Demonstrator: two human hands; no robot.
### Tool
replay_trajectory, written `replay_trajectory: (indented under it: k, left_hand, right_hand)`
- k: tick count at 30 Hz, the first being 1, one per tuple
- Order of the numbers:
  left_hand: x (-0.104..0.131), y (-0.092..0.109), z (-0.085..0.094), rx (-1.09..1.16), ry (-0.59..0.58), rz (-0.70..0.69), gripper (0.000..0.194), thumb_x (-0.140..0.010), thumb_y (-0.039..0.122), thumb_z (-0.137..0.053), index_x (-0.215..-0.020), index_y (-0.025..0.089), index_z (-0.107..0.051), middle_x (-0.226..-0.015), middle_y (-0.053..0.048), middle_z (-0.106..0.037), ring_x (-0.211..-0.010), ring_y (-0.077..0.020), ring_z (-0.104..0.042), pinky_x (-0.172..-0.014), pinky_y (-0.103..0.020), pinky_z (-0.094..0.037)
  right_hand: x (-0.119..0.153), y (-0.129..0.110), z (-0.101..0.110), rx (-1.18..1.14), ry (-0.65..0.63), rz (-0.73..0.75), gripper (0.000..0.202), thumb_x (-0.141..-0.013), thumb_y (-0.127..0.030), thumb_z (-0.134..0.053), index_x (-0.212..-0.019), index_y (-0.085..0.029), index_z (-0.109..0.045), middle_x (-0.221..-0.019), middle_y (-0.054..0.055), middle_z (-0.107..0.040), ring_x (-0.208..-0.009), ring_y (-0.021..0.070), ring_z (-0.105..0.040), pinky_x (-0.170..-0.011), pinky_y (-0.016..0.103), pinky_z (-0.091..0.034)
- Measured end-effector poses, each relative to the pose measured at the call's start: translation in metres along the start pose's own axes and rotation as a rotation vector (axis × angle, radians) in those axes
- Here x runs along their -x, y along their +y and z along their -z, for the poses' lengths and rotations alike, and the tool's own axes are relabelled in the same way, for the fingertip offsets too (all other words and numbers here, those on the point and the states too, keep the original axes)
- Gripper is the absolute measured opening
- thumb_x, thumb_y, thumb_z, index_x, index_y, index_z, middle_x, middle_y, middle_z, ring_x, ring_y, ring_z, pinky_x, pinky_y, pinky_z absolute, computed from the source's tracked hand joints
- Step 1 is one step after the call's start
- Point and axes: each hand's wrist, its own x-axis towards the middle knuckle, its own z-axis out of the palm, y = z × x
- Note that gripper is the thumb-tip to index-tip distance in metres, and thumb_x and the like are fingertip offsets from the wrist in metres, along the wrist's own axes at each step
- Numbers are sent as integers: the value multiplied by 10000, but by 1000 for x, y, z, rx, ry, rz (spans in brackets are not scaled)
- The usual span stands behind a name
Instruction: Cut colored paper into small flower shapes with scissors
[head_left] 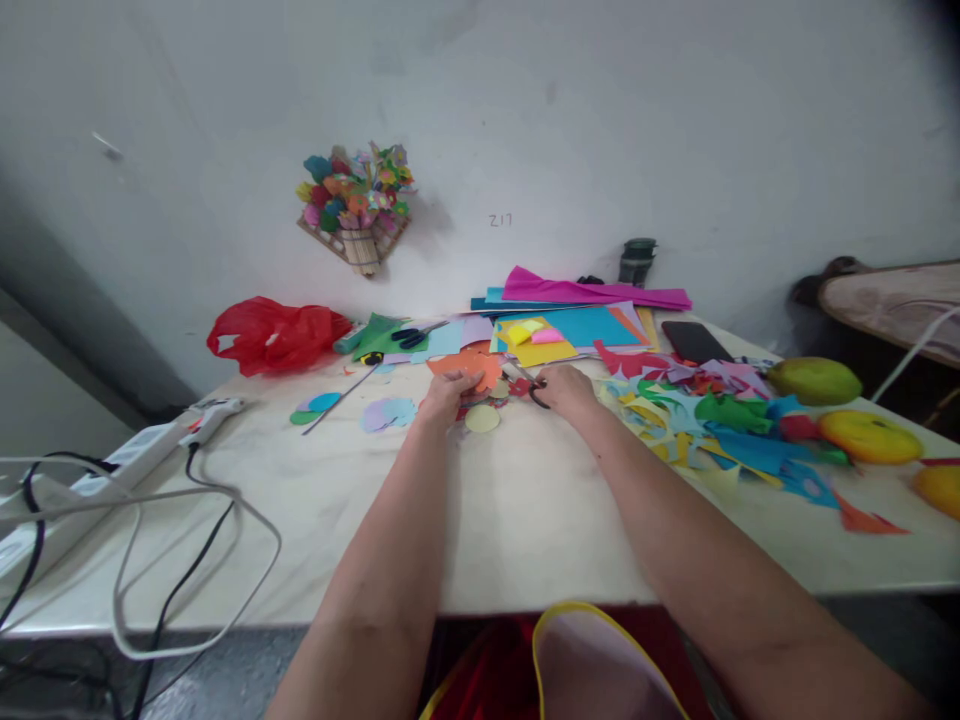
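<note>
My left hand (448, 393) is closed on a piece of orange paper (486, 366) at the middle of the table. In my right hand (568, 387) is a pair of scissors (537, 393), its dark handle around the fingers and its blades pointing left toward the orange paper. Whether the blades touch the paper I cannot tell. Just under my hands lie cut paper circles, among them a pale yellow circle (482, 419) and several dark red ones. Left of my left hand is a group of lilac and light blue circles (388, 414).
Paper scraps (697, 415) spread on the right, near a phone (696, 342) and mangoes (815, 381). Coloured sheets (592, 327) are stacked at the back. Second scissors (417, 335) and a red plastic bag (274, 336) lie back left. A power strip (135, 460) with cables occupies the left edge.
</note>
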Motion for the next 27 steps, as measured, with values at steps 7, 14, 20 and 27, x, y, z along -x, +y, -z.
replay_trajectory:
  k: [7,14,20,27]
  left_hand:
    - [0,-7,0,-42,-5,23,357,-563,214,-844,-605,157,-493,-594,-11,-622,-636,-196,-696,-568,-246,-541]
    - [3,-9,-3,-71,-51,49,391,-550,266,-865,-624,165,-494,-549,3,-599,-625,-208,-699,-535,-238,-519]
    - [2,-10,-4,-98,-84,43,428,-534,329,-874,-590,170,-480,-535,10,-607,-554,-183,-679,-505,-231,-507]
    - [-3,-13,-2,-95,-82,32,395,-581,363,-849,-605,159,-512,-567,-22,-645,-557,-183,-676,-579,-277,-554]
  right_hand:
    - [-1,1,-3,-43,-22,-15,299,-722,-386,-694,-950,-200,-751,-1046,141,-703,-978,283,-641,-693,298,-457]
    - [4,3,-1,-141,-92,3,291,-686,-327,-692,-945,-208,-749,-999,98,-715,-892,253,-646,-642,286,-430]
    - [1,2,-5,-387,-30,10,240,-710,-240,-654,-925,-207,-756,-966,62,-723,-896,229,-632,-668,279,-430]
    - [7,-6,-7,-1035,-168,6,159,-695,-210,-696,-820,-117,-730,-665,19,-671,-595,108,-565,-553,212,-412]
